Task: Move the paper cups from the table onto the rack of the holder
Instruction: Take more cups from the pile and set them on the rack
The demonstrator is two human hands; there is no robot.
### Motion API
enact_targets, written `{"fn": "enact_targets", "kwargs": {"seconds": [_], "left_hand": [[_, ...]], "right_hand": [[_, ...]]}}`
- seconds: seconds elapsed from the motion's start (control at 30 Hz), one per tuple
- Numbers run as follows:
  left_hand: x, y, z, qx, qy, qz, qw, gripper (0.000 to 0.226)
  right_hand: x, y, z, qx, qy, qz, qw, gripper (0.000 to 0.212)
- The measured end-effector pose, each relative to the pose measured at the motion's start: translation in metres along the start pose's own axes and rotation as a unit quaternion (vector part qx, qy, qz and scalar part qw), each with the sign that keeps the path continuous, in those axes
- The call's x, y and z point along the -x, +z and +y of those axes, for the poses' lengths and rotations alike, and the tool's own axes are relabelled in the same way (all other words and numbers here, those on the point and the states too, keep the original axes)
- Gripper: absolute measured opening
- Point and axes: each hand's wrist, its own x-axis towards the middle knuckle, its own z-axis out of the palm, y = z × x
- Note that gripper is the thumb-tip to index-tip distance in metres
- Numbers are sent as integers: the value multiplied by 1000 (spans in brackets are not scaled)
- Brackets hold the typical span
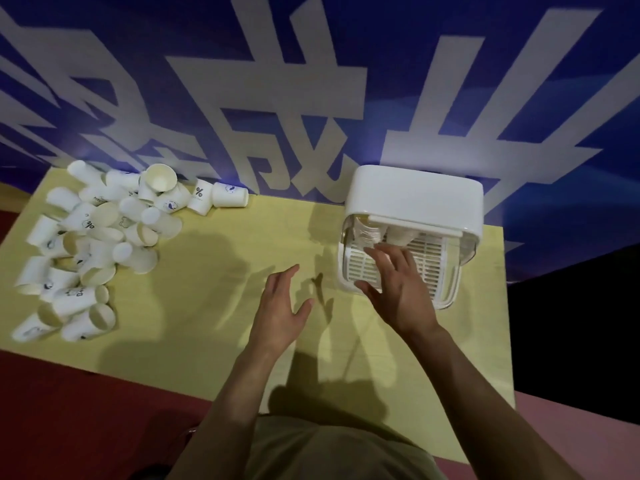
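A few cups (398, 235) are sitting on the holder (414, 199) rack (429, 254) at centre right; most are lying piled (93, 244) on the tabletop (214, 271) at left; right hand (398, 289) and left hand (280, 310) are hovering spread, empty.

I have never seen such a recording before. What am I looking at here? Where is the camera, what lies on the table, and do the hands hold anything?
There is one picture, taken by a camera worn on the person's head, looking down at both arms. No machine is involved, only bare hands. On the yellow table, at the left, lies a heap of white paper cups, most tipped over. At the right stands a white holder with a slotted rack; a few cups already sit at its back. The right hand is spread over the rack, fingers straight, with no grip on anything. The left hand is open above the table, also empty.
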Motion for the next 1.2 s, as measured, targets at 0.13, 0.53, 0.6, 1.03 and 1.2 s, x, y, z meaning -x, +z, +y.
{"fn": "enact_targets", "kwargs": {"seconds": [0.13, 0.53, 0.6, 1.03, 1.2], "left_hand": [[-14, -43, -39, 6, -6, 19, 1000, 67], [-65, -230, -223, -35, -100, 204, 973, 62], [-77, -246, -245, -41, -120, 197, 972, 65], [-129, -257, -291, -59, -144, 89, 984, 73], [-129, -253, -295, -46, -84, 114, 989, 53]], "right_hand": [[-10, 26, -57, -6, -10, -12, 1000, 59], [-83, 167, -253, -32, -50, -122, 991, 51], [-91, 181, -270, -26, -52, -136, 989, 50], [-140, 214, -294, 10, -35, -161, 986, 48], [-165, 235, -299, 19, -42, -174, 984, 50]]}}
